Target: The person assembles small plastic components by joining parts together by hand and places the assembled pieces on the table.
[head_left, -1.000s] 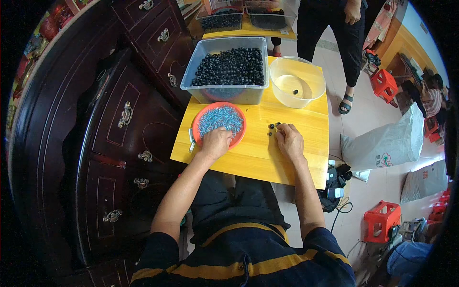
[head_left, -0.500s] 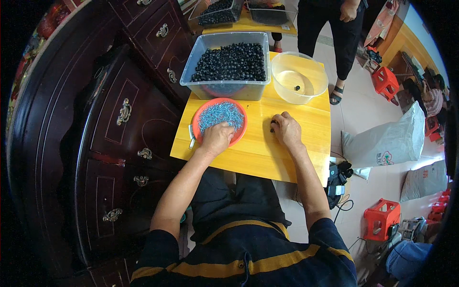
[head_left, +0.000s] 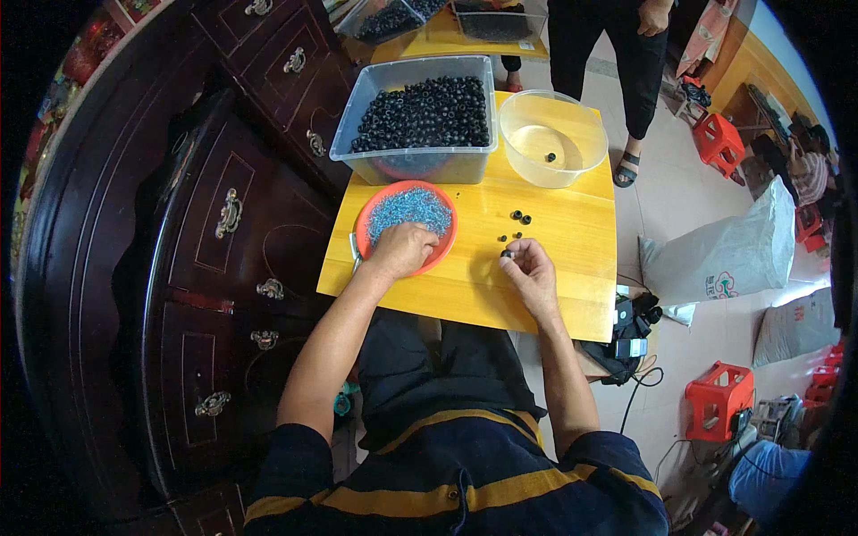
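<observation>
My left hand (head_left: 405, 249) reaches over the near rim of a round red bowl (head_left: 451, 248) with many small thin blue and silvery pieces (head_left: 409, 211) in it. Its fingers are bent down among these pieces, and I cannot make out what is between them. My right hand (head_left: 535, 272) is right of the bowl, just over the yellow table. Thumb and fingers pinch a small round black plastic piece (head_left: 507, 254). Several more black pieces (head_left: 521, 217) lie loose on the tabletop beyond that hand, two of them smaller.
A large clear tub (head_left: 483, 163) heaped with black pieces stands behind the bowl. To its right is a round clear container (head_left: 585, 154) with one black piece inside. A dark wooden cabinet (head_left: 241, 259) borders the left. Across the table stands a person (head_left: 608, 54).
My right hand has drawn back a little toward me and turned, now showing a black piece in its pinch. Loose pieces on the table have come into sight. My left hand stays in the bowl.
</observation>
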Tool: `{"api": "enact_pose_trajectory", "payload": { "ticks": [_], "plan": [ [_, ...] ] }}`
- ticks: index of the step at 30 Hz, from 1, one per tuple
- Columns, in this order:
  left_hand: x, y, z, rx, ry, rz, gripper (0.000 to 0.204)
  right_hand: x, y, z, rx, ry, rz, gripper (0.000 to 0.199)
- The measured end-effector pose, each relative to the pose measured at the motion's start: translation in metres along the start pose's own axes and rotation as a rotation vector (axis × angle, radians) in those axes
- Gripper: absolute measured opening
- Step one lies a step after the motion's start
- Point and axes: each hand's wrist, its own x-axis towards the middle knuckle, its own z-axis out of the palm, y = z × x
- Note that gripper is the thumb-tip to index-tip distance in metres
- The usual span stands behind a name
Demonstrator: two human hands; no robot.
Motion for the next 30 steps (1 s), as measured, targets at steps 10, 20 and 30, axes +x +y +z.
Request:
{"api": "enact_pose_trajectory", "payload": {
  "ticks": [10,20,30],
  "plan": [
    [-0.002,0.004,0.001,0.044,0.028,0.021,0.009,-0.015,0.002,0.003,0.004,-0.028,0.039,0.016],
    [0.002,0.012,0.001,0.045,0.027,-0.102,0.01,-0.018,0.01,0.003,0.075,-0.029,0.077,0.017],
    [0.004,0.018,-0.004,0.074,-0.031,-0.124,0.017,-0.017,0.013,0.002,-0.022,-0.026,0.063,0.018]
  ]
}}
